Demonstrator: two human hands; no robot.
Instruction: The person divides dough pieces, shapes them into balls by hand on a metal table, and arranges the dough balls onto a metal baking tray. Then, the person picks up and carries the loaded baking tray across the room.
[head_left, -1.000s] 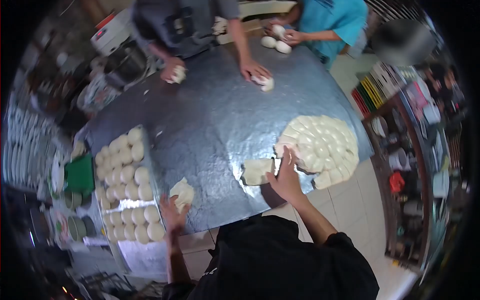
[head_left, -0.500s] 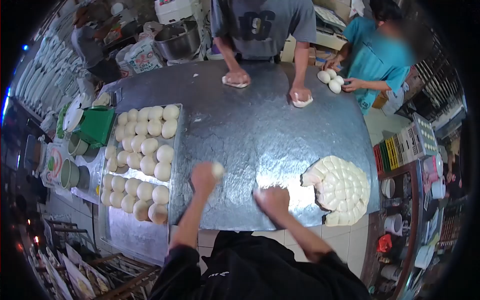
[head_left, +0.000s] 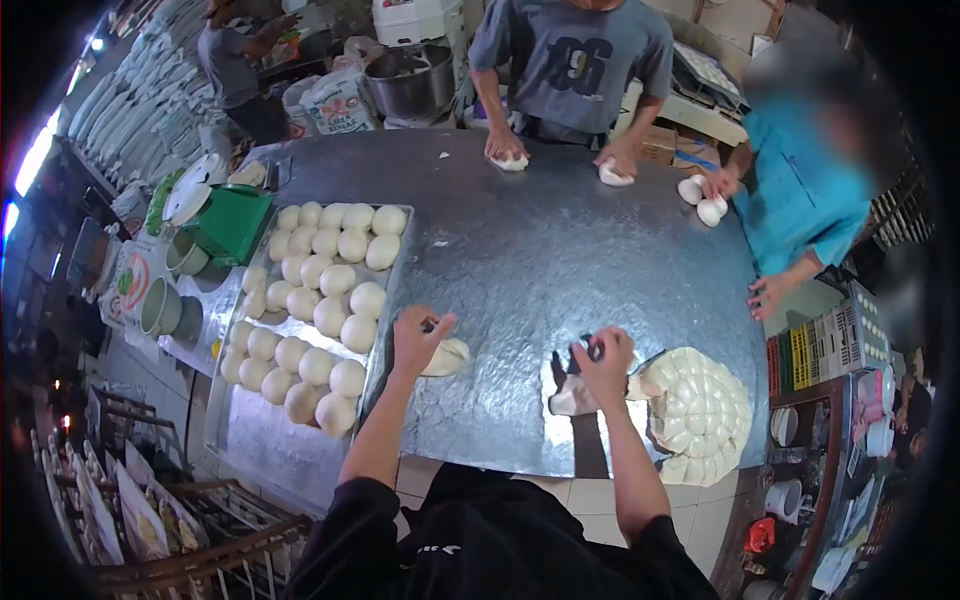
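Fingers of the bare left hand point(head_left: 414, 345) are bent, the thumb parted from them by a small dark gap; just beside them a soft, pale lump of dough point(head_left: 447, 359) rests on the broad, shiny grey bench point(head_left: 500, 250). The bare right hand point(head_left: 606, 366) has its fingers bent too, with a gap between thumb and forefinger, close above a flat, pale dough piece point(head_left: 573, 398); whether they touch it, I cannot tell. Right of that hand lies a large, round, deeply scored dough slab point(head_left: 702, 415). Left of the left hand, round, cream-coloured dough balls point(head_left: 312, 300) fill much of a silver metal tray point(head_left: 262, 425).
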